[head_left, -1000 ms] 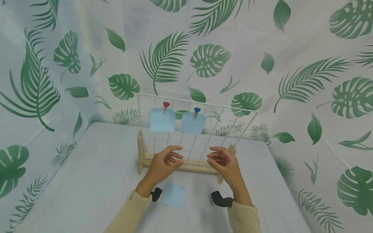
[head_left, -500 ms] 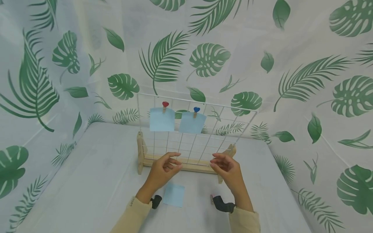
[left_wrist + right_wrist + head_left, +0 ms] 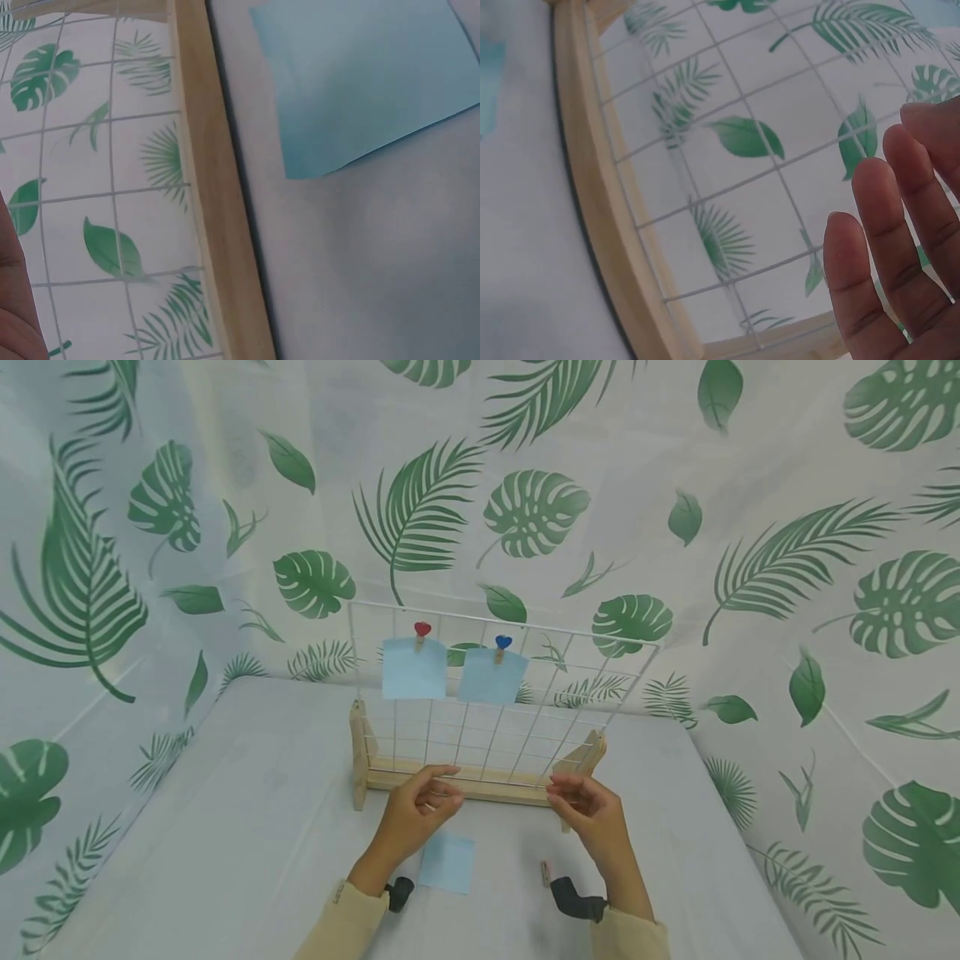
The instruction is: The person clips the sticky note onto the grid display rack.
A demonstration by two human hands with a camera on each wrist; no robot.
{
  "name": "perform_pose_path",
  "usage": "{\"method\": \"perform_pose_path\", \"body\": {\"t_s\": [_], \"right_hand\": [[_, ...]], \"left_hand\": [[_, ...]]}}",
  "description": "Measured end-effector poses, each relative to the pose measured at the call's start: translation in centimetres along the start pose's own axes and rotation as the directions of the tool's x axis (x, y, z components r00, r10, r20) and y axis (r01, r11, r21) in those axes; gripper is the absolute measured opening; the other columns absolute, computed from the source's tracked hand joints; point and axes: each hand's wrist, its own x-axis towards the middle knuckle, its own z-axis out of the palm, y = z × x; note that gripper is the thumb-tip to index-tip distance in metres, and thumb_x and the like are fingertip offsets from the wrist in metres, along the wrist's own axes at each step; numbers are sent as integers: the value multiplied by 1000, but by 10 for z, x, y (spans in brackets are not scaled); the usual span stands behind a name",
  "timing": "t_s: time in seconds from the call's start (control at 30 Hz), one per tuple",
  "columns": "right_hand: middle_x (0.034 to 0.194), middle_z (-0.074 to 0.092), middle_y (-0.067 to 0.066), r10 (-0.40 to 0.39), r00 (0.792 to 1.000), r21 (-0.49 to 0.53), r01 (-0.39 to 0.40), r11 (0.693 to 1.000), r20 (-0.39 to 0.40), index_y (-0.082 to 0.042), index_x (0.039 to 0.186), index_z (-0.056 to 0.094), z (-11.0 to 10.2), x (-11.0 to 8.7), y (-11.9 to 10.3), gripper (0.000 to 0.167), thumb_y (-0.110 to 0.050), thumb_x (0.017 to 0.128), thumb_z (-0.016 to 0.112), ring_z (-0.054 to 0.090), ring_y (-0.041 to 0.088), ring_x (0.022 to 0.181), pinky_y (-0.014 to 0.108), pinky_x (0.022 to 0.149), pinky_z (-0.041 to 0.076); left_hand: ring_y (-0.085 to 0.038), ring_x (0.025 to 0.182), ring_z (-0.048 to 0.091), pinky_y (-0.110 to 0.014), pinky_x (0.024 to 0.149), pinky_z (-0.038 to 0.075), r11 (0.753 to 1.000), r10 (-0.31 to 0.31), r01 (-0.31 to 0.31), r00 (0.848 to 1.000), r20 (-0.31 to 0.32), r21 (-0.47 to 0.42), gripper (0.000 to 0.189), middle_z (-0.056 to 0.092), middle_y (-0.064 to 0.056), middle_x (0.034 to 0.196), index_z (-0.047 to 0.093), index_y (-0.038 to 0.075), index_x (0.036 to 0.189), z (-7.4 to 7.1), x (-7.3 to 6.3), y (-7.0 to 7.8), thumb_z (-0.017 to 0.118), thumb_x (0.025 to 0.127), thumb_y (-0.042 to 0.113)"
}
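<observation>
In the head view a white wire grid [image 3: 555, 681] stands in a wooden base [image 3: 495, 787]. Two light blue paper squares hang on it: the left square [image 3: 414, 670] under a clothespin with a red heart [image 3: 422, 630], the right square [image 3: 492, 678] under one with a blue heart [image 3: 503, 643]. My left hand [image 3: 416, 806] hovers before the base, fingers loosely bent, holding nothing. Opposite it, my right hand [image 3: 594, 810] is likewise bare, as the right wrist view shows with its relaxed fingers [image 3: 877, 202]. A third blue paper square [image 3: 447, 863] lies on the table between my forearms.
A small clothespin [image 3: 546, 873] lies on the table beside the black wrist camera [image 3: 576, 900] on my right arm. Another black wrist camera [image 3: 401, 893] sits at my left wrist. A leaf-patterned sheet [image 3: 525, 518] surrounds the white table [image 3: 247, 793].
Both hands have drawn down and back from the grid, and slightly apart. More of the clothespin on the table now shows by the right wrist. The hung papers have stayed put.
</observation>
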Motion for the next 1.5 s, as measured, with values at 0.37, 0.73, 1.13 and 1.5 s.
{"method": "perform_pose_path", "body": {"t_s": [0.37,0.73,1.13,1.5], "right_hand": [[99,78,1,50,998,13,-50,999,-22,12,113,71,-2,-9,14,21,12,92,77,71,3,91,19,78,59],[104,79,10,113,993,-9,-113,994,-31,11,113,72,-2,-15,23,21,10,92,77,70,4,91,20,80,58],[102,78,8,127,992,2,-127,992,-24,10,109,73,-1,-22,40,17,14,92,74,70,4,91,20,78,57],[111,78,19,241,971,-32,-241,970,-8,7,110,74,2,-29,51,17,11,94,75,69,6,94,22,83,57]], "left_hand": [[-12,86,73,-24,77,58,999,-52,52,999,0,-2,38,79,-11,109,68,6,138,5,-6,-8,76,102,12],[-14,87,73,-24,80,57,992,-122,122,992,5,-5,40,78,-9,112,67,6,140,5,-14,-15,77,102,15],[-12,84,73,-23,73,58,979,-203,203,979,-2,-11,39,78,-7,107,68,7,139,6,-23,-29,77,103,19],[-17,89,71,-24,71,58,966,-246,247,969,-22,78,38,78,-6,107,70,7,137,7,-27,-40,76,101,19]]}}
